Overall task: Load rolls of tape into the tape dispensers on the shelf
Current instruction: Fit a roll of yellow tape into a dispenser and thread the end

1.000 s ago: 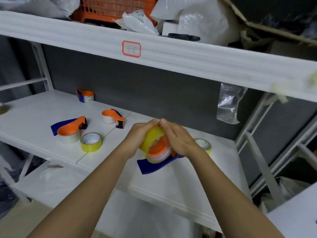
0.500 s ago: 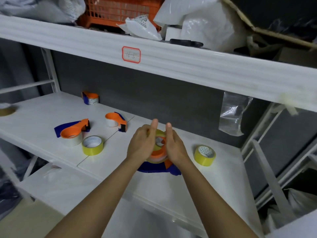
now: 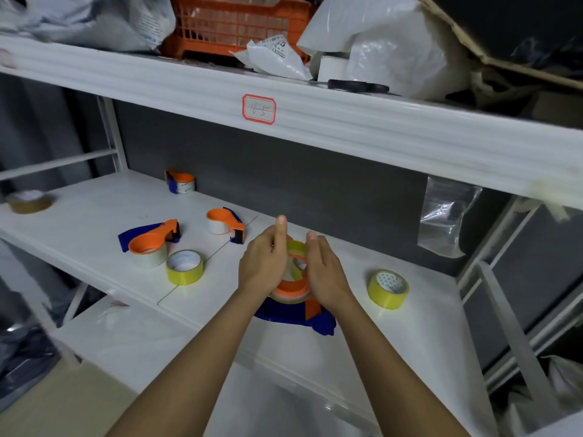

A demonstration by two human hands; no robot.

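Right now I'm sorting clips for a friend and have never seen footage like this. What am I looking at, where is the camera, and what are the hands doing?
The camera sits on a person's head, looking forward and down, so the two bare arms coming in from the bottom are the wearer's own. No machine is involved.

The left hand and right hand cup a yellow tape roll from either side, thumbs up, pressing it onto the orange hub of a blue dispenser lying on the white shelf.

Also on the shelf: a loose yellow roll to the left, another to the right, three more orange and blue dispensers, which seem to have tape in them, and a brown roll at the far left. The upper shelf holds bags and an orange crate.
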